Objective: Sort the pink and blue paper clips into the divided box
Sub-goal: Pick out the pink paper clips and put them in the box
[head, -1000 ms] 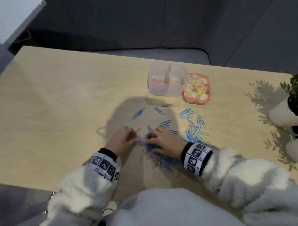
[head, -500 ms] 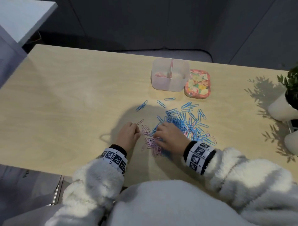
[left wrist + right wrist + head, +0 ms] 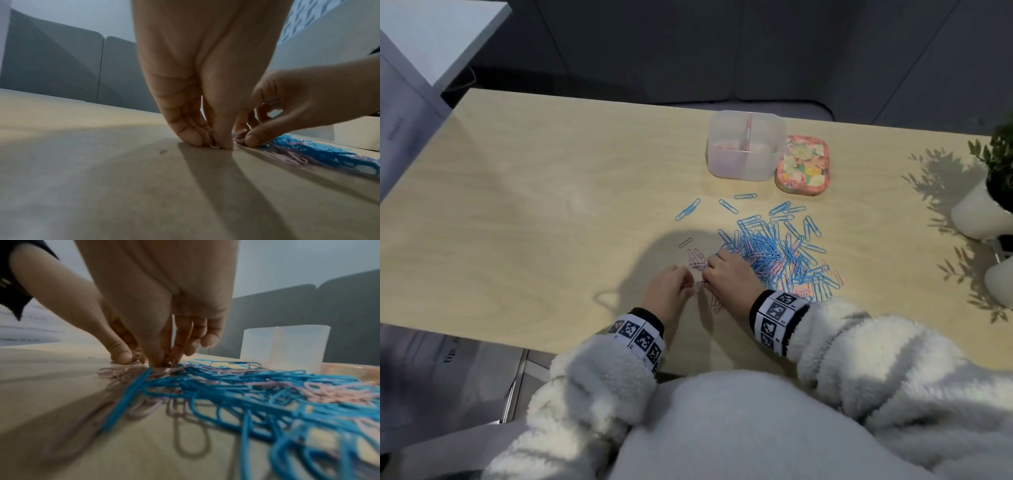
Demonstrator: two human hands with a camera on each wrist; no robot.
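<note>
A heap of blue paper clips (image 3: 767, 250) mixed with pink ones lies on the wooden table; a small cluster of pink paper clips (image 3: 697, 257) sits at its left edge. My left hand (image 3: 669, 286) pinches pink clips (image 3: 213, 144) against the table. My right hand (image 3: 729, 274) pinches pink clips (image 3: 166, 361) right beside it, fingertips down at the heap's left edge. The translucent divided box (image 3: 744, 145) stands at the back; pink clips lie in its left compartment.
A flowered lid (image 3: 803, 166) lies against the box's right side. White plant pots (image 3: 983, 212) stand at the table's right edge. Loose blue clips (image 3: 688, 209) lie scattered between heap and box. A grey sofa back (image 3: 61, 65) is behind the table.
The head view has shifted, showing more of the blue heap. Both hands stay together at the heap's left edge, working on pink clips.
</note>
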